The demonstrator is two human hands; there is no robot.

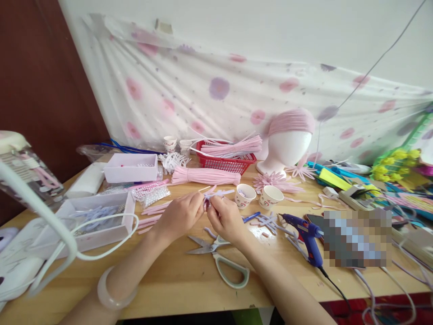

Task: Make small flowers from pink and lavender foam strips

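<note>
Two hands meet just above the wooden surface. The left hand and the right hand both have their fingers pinched shut on a small bunch of fuzzy sticks. The bunch sits between the hands, near two paper cups. I think it could slip and come apart if one pinch goes soft. The scissors lie open right under the right wrist, so an arm that drops could bump the blades. The glue gun lies near the right arm, and its cord could get snagged.

The red basket holds long pink sticks. The near cup and the far cup have something inside, too small to tell. The white tray holds tiny bits. The white box holds pale fuzzy pieces
</note>
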